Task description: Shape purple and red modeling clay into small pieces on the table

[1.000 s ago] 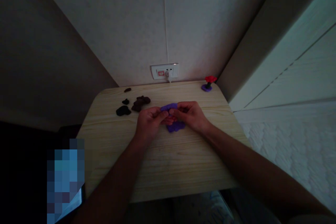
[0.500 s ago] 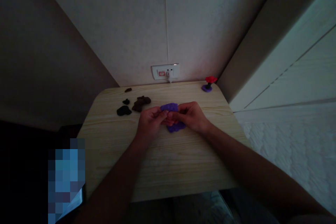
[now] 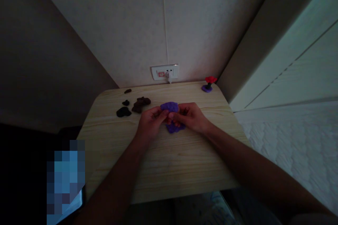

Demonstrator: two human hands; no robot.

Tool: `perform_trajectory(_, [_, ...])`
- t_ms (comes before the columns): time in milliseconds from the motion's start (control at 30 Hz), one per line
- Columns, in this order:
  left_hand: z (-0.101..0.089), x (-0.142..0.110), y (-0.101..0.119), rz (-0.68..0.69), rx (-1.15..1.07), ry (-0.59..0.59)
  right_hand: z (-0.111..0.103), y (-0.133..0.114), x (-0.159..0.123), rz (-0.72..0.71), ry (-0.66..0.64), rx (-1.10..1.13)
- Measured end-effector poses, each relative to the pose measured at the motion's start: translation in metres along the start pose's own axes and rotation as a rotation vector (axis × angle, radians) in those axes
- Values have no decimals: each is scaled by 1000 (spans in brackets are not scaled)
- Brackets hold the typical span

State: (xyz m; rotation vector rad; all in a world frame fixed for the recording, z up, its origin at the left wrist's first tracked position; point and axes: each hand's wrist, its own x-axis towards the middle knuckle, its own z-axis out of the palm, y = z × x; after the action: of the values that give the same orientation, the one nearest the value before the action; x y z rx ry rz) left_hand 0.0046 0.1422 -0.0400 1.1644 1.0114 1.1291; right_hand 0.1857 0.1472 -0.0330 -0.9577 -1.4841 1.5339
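Note:
Both hands meet over the middle of the small wooden table (image 3: 158, 168). My left hand (image 3: 150, 121) and my right hand (image 3: 194, 116) pinch a lump of purple modelling clay (image 3: 169, 106) between thumbs and fingers, the thumbs close together on its near side. Under the fingers, a second purple clay piece (image 3: 174, 127) shows; whether it joins the upper lump or lies on the table I cannot tell. Left of my hands lie a brown clay lump (image 3: 141, 104), a black clay lump (image 3: 123, 111), a smaller black bit (image 3: 126, 102) and a small brown bit (image 3: 127, 91).
A clay flower (image 3: 210, 80) with a red top, dark stem and purple base stands at the table's back right corner. Behind the table, a wall socket (image 3: 164, 72) holds a white plug. A pixelated screen (image 3: 66, 179) is at lower left, a pale quilted surface (image 3: 293, 147) at right.
The upper purple lump shows a bit more above my thumbs, and the lower piece shows less spread to the right. The whole view has shifted slightly; both hands keep their hold.

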Motion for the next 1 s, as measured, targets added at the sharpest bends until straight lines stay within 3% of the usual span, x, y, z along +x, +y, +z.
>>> perform_trajectory(267, [-2,-1,3,12,25,-2,-3,2,-1,-133,-28,-177])
perform_trajectory(500, [-2,1,-7,66,-106,-38,3,-1,-4,-88,-43,-76])
perform_trajectory(600, [-2,1,-5,94,7,3,3,-3,-6,-56,-58,-82])
perform_trajectory(800, [-4,-1,2,165,180,67,3,0,-5,-130,-91,-199])
perform_trajectory(1000, [-6,-1,-5,122,60,35,7,2,-7,-107,-93,-82])
